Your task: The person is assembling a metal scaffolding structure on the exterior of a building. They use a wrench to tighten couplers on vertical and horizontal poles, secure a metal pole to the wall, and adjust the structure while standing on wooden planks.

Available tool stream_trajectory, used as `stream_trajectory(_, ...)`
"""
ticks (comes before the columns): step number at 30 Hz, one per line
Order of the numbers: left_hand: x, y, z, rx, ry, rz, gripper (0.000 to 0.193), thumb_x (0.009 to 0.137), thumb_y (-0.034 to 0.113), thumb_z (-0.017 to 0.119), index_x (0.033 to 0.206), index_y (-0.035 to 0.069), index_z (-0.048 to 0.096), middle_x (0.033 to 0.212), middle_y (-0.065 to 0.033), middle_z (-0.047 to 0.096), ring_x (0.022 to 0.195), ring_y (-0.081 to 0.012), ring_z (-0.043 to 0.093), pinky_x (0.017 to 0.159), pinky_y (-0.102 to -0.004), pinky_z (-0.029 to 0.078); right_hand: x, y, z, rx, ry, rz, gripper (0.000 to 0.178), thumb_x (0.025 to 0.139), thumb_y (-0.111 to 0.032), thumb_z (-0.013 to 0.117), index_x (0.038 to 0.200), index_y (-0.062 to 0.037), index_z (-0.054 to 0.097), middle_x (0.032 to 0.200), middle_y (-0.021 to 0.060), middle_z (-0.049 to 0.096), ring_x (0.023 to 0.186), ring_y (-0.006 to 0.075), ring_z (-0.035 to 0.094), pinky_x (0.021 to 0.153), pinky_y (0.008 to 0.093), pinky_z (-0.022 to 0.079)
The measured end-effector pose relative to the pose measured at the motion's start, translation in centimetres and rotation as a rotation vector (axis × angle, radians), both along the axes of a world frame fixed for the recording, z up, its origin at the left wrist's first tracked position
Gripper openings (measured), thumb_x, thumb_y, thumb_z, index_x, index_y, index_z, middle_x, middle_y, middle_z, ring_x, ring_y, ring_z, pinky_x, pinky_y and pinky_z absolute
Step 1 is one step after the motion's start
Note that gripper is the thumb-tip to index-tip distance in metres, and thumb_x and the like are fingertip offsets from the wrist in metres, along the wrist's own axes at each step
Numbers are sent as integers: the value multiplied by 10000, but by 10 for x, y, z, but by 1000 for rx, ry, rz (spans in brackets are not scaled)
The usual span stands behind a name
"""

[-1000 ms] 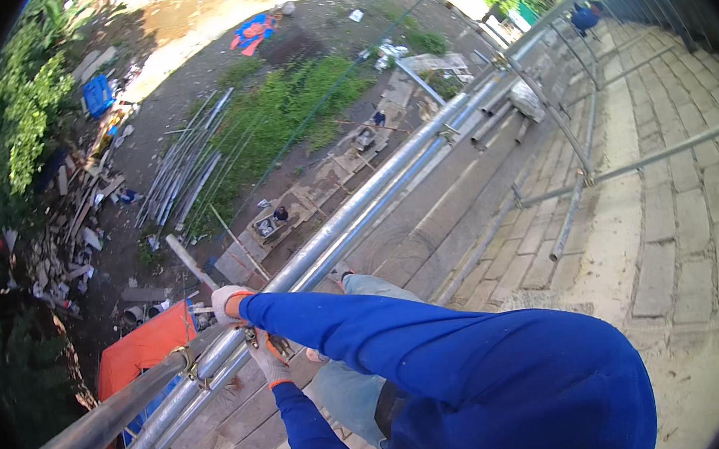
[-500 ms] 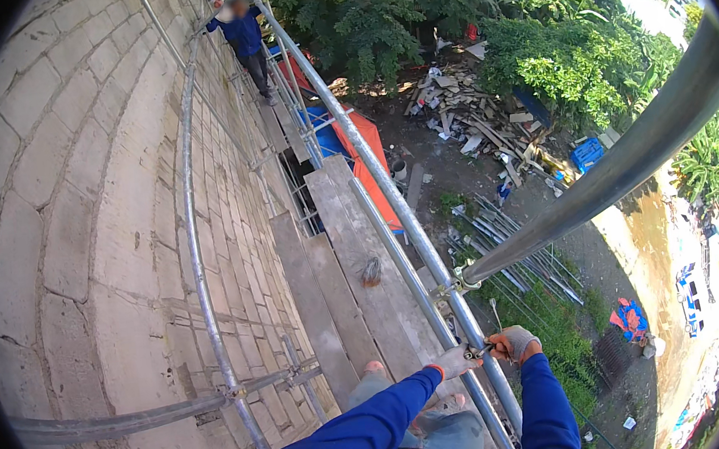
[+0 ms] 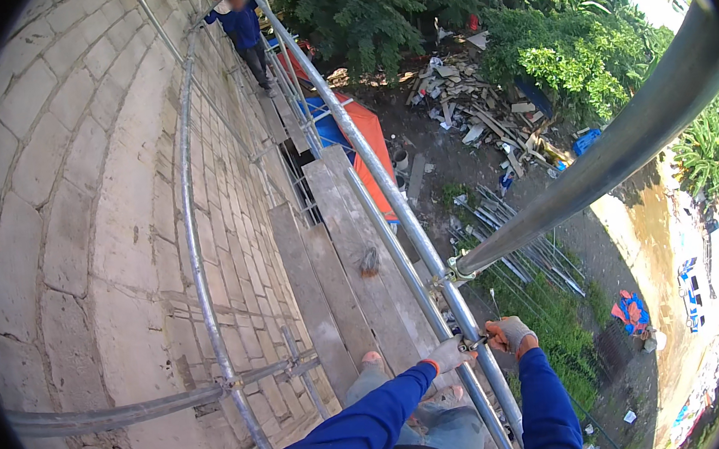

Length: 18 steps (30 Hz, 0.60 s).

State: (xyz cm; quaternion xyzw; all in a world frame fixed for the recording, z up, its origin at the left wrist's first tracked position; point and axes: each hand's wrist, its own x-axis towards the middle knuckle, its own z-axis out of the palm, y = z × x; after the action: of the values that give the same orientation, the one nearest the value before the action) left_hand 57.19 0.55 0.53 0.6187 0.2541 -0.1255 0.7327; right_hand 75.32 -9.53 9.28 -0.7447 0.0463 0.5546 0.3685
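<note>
Two parallel metal scaffold pipes run up from the lower right, an outer pipe (image 3: 383,181) and an inner pipe (image 3: 398,247). Gloved, with fingers bent, my left hand (image 3: 446,355) rests at the inner pipe and grips a small metal scaffold clamp (image 3: 467,345) between the two pipes. My right hand (image 3: 509,335), in a glove with bare fingertips, is closed just outside the outer pipe, facing the clamp. What its fingers hold cannot be made out. Higher up, a coupler (image 3: 448,275) joins a thick slanting pipe (image 3: 597,176) to the outer pipe.
I stand on wooden planks (image 3: 350,217) beside a block wall (image 3: 135,229). A bristly bundle (image 3: 369,262) lies on the planks. Farther along the scaffold stands another person (image 3: 246,32). Far below are debris (image 3: 478,109), loose pipes (image 3: 526,243) and an orange-and-blue tarp (image 3: 368,133).
My right hand has shifted slightly up and away from the clamp, widening the gap between my hands. My left hand stays at the clamp. The view has tilted slightly.
</note>
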Motion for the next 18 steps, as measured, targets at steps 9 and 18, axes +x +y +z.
stream_trajectory(9,0,2,23,134,29,-10,500,848,142,822,1273,51,575,884,-16,692,706,-116,637,559,-295,487,-7,-2,-8,62,19,-121,124,914,-63,739,905,-25,621,656,51,596,446,138,524,376,284,344)
stream_trajectory(18,2,-3,-4,50,70,-54,666,854,270,832,1405,59,524,1007,-89,693,849,-156,624,745,-318,518,-26,-4,-5,-122,-59,-306,171,941,-109,718,851,-92,573,615,38,525,395,129,419,358,292,309)
